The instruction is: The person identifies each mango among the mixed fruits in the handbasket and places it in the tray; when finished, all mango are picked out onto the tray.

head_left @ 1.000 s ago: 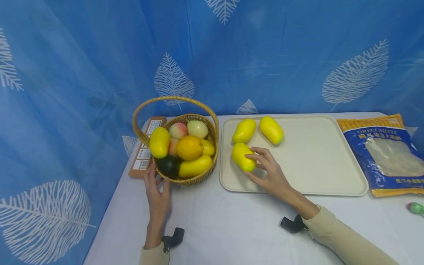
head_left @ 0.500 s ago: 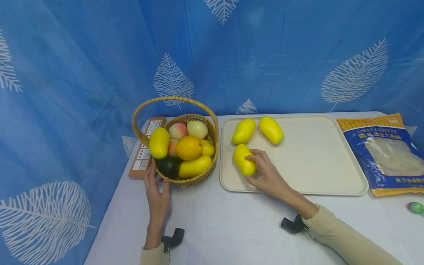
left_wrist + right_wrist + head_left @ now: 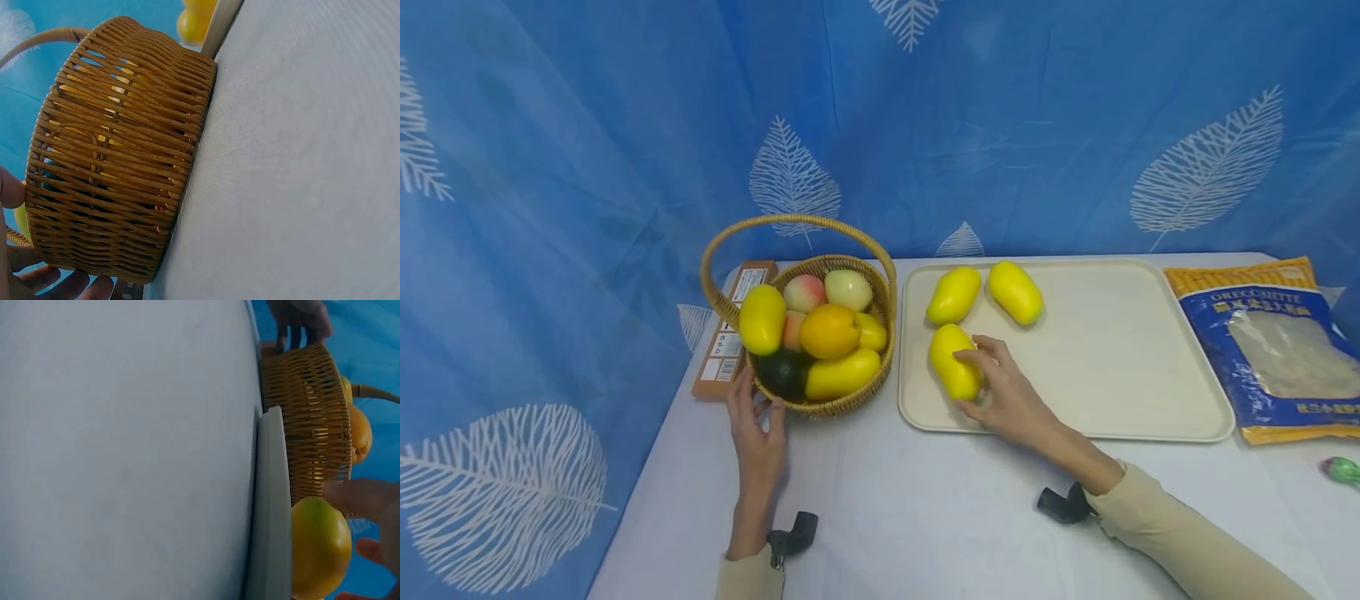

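Observation:
At the near left of the tray, my right hand holds a yellow mango between thumb and fingers. The right wrist view shows the thumb on the upper end of that mango, which lies low over the tray. Two more mangoes, one on the left and one on the right, lie behind it. My left hand rests against the near left side of a wicker basket, thumb at the rim and fingers spread along the outer wall. Inside are mangoes, peaches, an orange-yellow fruit and a dark green fruit.
The basket's tall handle arches over the fruit. A brown box lies behind its left side. Right of the tray is a blue and yellow pasta bag, with a small green item nearer. A blue curtain hangs behind.
My right hand has moved the mango slightly nearer and down onto the tray, with hardly any motion in the last half second. The left hand stays at the basket.

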A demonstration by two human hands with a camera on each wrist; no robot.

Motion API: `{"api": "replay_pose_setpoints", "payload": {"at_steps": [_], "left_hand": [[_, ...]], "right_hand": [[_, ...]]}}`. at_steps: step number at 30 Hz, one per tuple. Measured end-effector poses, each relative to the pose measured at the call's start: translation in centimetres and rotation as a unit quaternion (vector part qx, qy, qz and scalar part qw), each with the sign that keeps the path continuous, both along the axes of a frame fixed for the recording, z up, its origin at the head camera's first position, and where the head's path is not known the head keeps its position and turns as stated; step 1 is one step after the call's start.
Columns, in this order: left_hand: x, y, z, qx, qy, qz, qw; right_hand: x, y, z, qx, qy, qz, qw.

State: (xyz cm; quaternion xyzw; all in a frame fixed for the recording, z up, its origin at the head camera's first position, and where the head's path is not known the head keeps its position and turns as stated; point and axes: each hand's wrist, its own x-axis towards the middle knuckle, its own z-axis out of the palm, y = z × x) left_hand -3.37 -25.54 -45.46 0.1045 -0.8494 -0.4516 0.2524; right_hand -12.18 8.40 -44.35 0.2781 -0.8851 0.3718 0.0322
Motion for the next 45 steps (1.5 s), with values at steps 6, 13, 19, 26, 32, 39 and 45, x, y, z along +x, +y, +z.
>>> {"api": "replay_pose_setpoints", "payload": {"at_steps": [6,13,19,26,32,39,45], "left_hand": [[-0.1,-0.1,0.0,-0.004,0.001,0.000,1.0000],[-0.1,-0.1,0.0,0.000,-0.004,0.000,1.0000],[-0.1,-0.2,0.0,0.002,-0.006,-0.003,1.0000],[-0.2,-0.3,-0.2,0.003,0.023,-0.012,0.9997],[0.0,0.3,0.5,0.004,0.029,-0.009,0.9995],[0.1,0.3,0.8,-0.004,0.013,-0.007,0.9999],[-0.1,-0.3,-0.3,-0.006,0.022,-0.012,0.9997]], "right_hand": [[-0.2,-0.8,2.2,-0.014,0.095,0.012,0.995],[0.0,-3.0,4.9,-0.058,0.112,0.051,0.991],[0.0,-5.8,5.9,-0.063,0.096,0.097,0.989],[-0.8,-10.6,7.4,-0.075,0.093,0.155,0.981],[-2.1,-14.2,7.9,-0.082,0.112,0.167,0.976],[-4.7,-18.0,8.3,-0.049,0.146,0.196,0.968],[-6.3,-20.1,9.1,0.018,0.111,0.205,0.972]]}}
